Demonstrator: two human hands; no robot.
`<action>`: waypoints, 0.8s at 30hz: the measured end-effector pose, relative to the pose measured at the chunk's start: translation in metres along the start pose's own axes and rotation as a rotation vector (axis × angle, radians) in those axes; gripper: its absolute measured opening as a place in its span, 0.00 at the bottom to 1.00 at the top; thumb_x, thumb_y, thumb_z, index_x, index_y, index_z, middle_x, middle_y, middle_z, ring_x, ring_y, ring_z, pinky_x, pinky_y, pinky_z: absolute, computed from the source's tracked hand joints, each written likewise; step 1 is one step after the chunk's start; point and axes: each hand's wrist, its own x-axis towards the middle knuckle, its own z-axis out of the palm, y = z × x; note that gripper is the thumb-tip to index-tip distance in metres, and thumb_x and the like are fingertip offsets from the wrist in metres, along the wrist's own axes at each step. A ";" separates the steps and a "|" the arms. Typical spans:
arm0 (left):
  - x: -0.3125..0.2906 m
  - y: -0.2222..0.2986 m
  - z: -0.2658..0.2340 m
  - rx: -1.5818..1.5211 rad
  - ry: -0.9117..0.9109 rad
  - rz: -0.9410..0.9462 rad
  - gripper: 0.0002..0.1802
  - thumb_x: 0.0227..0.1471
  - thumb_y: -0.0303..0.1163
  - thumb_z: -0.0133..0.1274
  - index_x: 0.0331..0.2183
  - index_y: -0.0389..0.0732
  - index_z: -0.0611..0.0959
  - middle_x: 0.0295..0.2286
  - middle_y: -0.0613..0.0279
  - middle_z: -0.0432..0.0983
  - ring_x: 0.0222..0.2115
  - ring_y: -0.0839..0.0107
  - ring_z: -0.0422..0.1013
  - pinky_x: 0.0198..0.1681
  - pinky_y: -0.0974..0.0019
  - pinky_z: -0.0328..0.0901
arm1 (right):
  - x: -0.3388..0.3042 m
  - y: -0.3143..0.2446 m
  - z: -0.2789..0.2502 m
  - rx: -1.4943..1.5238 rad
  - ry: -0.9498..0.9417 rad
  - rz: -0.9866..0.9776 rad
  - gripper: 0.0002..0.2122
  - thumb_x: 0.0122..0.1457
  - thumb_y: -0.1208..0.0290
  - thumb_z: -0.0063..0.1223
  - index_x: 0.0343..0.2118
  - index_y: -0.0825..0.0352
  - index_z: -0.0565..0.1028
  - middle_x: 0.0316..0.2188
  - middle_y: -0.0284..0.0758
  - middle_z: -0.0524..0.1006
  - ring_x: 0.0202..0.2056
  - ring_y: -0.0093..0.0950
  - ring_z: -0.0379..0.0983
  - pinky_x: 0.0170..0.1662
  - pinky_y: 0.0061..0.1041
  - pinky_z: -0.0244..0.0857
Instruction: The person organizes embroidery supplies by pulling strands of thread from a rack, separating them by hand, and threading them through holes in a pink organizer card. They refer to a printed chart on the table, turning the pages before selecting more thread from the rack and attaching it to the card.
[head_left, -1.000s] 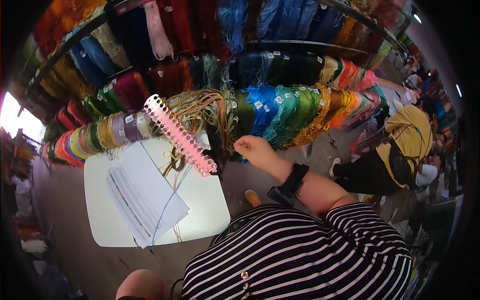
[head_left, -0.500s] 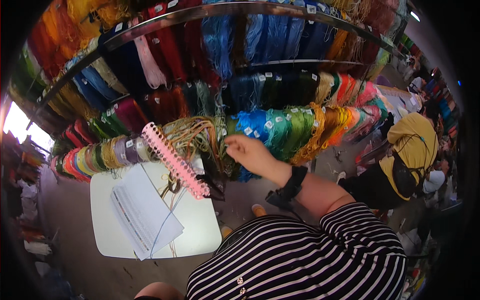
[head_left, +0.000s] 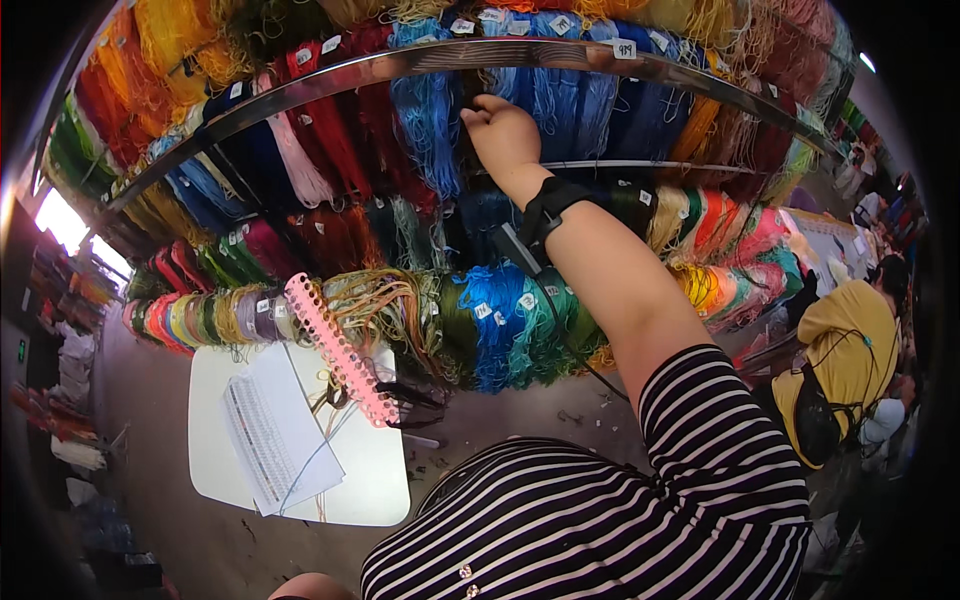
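My right hand [head_left: 505, 138] is raised to the upper rack, its fingers curled in a pinch against a dark brown thread skein [head_left: 468, 130]. Whether any thread is caught between the fingertips cannot be made out. Light blue skeins [head_left: 425, 125] hang to its left, and more blue skeins [head_left: 585, 110] to its right. A black band circles my right wrist, with a small dark box and cable on it. My left hand is out of view. Below, a pink strip with holes along its edges [head_left: 340, 350] lies across the white table, with dark threads at its near end.
A curved metal rail [head_left: 400, 65] runs in front of the upper skeins. Lower down hangs a row of blue, teal and green skeins [head_left: 495, 325]. Printed sheets [head_left: 275, 430] and loose threads lie on the white table [head_left: 375, 490]. A person in yellow [head_left: 850, 350] is at the right.
My right hand has risen from beside the lower skeins to the dark brown skein on the upper rack, and its fingers have curled in. The pink strip stays on the table.
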 end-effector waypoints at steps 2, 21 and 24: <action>0.010 -0.001 0.003 -0.013 0.000 -0.019 0.16 0.53 0.29 0.42 0.33 0.29 0.81 0.31 0.47 0.78 0.32 0.55 0.76 0.41 0.57 0.72 | -0.001 -0.001 -0.001 0.088 0.018 0.012 0.11 0.54 0.65 0.56 0.37 0.66 0.79 0.30 0.42 0.79 0.35 0.39 0.77 0.39 0.32 0.69; 0.043 -0.264 -0.150 -0.023 1.004 -0.780 0.17 0.58 0.31 0.52 0.48 0.37 0.77 0.39 0.65 0.76 0.32 0.81 0.70 0.37 0.76 0.66 | -0.031 -0.011 -0.073 0.894 -0.371 0.419 0.05 0.63 0.74 0.46 0.39 0.68 0.73 0.40 0.34 0.79 0.34 0.18 0.74 0.32 0.16 0.66; 0.068 -0.305 -0.170 0.099 1.074 -0.774 0.14 0.57 0.32 0.53 0.44 0.37 0.80 0.33 0.69 0.77 0.27 0.84 0.68 0.31 0.79 0.64 | -0.031 -0.011 -0.080 0.932 -0.381 0.482 0.05 0.63 0.75 0.46 0.37 0.68 0.74 0.37 0.33 0.79 0.30 0.19 0.74 0.30 0.16 0.65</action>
